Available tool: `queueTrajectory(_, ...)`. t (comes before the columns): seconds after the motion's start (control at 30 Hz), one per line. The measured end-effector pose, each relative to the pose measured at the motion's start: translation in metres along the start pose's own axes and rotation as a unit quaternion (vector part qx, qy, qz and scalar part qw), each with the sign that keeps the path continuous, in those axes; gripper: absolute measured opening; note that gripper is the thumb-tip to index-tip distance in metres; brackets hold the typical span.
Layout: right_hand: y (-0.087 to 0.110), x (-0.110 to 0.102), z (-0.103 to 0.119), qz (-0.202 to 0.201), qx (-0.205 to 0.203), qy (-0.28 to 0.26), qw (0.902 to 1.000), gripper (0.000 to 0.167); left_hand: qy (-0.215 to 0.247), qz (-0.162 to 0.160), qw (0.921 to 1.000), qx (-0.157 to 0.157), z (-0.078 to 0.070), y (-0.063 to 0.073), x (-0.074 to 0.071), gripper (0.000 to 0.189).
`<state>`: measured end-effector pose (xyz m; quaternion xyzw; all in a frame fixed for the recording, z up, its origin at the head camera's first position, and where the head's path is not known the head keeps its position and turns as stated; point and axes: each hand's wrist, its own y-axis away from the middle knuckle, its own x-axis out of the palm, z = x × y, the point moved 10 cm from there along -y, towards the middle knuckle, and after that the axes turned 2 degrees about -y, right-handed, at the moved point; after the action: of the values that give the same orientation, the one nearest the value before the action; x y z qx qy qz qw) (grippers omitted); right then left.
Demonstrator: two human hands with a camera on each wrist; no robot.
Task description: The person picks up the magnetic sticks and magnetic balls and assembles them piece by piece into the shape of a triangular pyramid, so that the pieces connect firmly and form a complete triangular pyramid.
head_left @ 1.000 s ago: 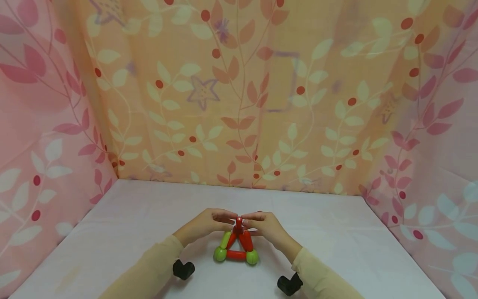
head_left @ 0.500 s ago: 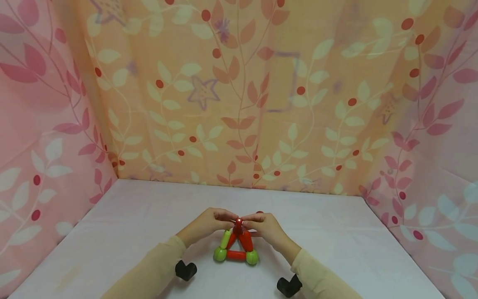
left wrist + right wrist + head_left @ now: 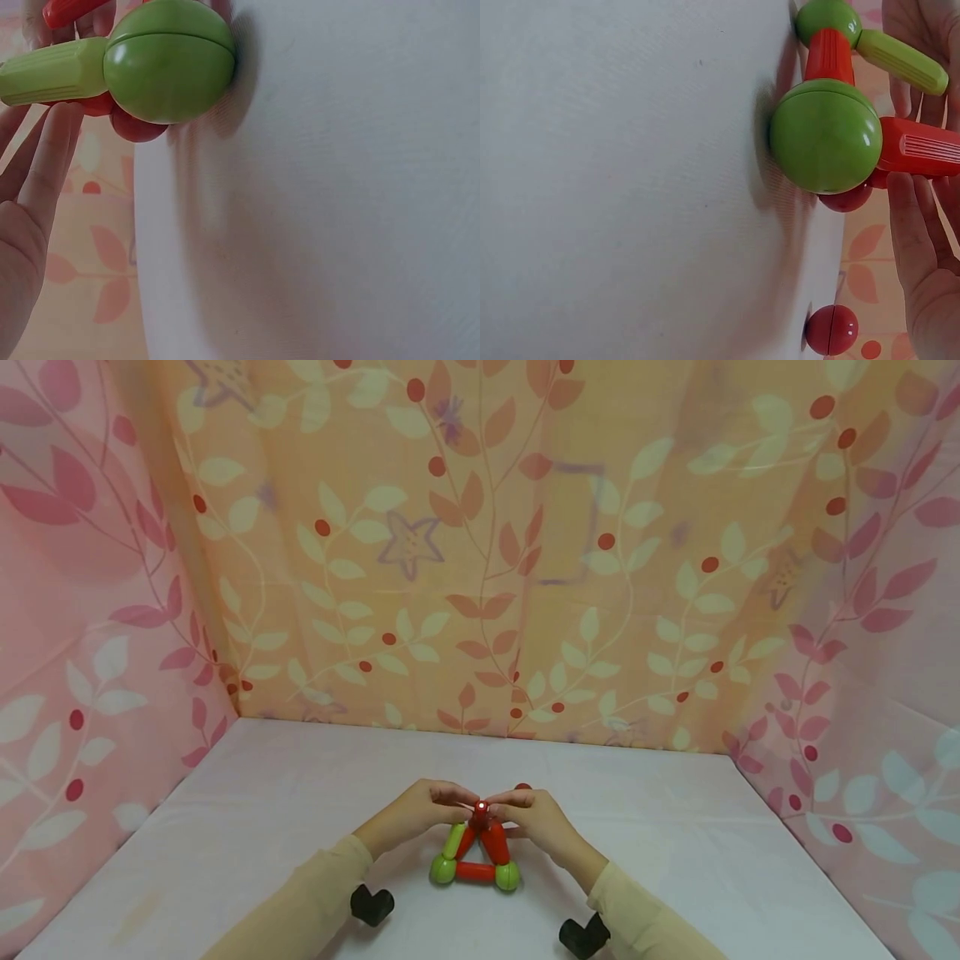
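Note:
Between my hands stands a small frame of magnetic rods and balls. Two green balls (image 3: 507, 875) form its near corners, joined by a red rod (image 3: 476, 872) lying low. A lime rod (image 3: 453, 842) slants up on the left and a thick red rod (image 3: 494, 842) on the right. At the top, my left hand (image 3: 411, 811) and right hand (image 3: 542, 817) pinch a red rod (image 3: 482, 810) from either side, its end facing me. A red ball (image 3: 138, 127) sits at the far side of the frame in the left wrist view. Fingers partly hide the top joint.
A loose red ball (image 3: 832, 330) lies on the white table (image 3: 300, 768), beyond my right hand. Patterned cloth (image 3: 480, 610) walls the back and both sides. Black wrist mounts (image 3: 585, 935) hang below the sleeves.
The top red rod has tipped towards me from a more upright stance, and now shows mostly its end. Both hands stay nearly in place, and the lower frame has not moved.

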<state>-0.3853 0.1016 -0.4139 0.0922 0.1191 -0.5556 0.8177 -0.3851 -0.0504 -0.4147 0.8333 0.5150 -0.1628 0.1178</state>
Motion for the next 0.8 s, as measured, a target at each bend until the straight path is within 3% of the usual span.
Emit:
queueTrajectory(0.27, 0.0004, 0.0001, -0.0014, 0.012, 0.009, 0.001, 0.9999, 0.037, -0.003, 0.014, 0.9999, 0.009, -0.0021, 0.0033, 0.0000, 0.030)
queueTrajectory(0.53, 0.0033, 0.0019, -0.0037, 0.082, 0.022, -0.014, 0.9963, 0.041, 0.002, 0.066, 0.9978, -0.010, 0.0059, 0.0096, 0.0010, 0.040)
queueTrajectory(0.8, 0.0027, 0.0050, -0.0033, 0.110, 0.019, -0.017, 0.9936, 0.046, 0.007, 0.045, 0.9990, 0.004, 0.0030, 0.0078, -0.0043, 0.039)
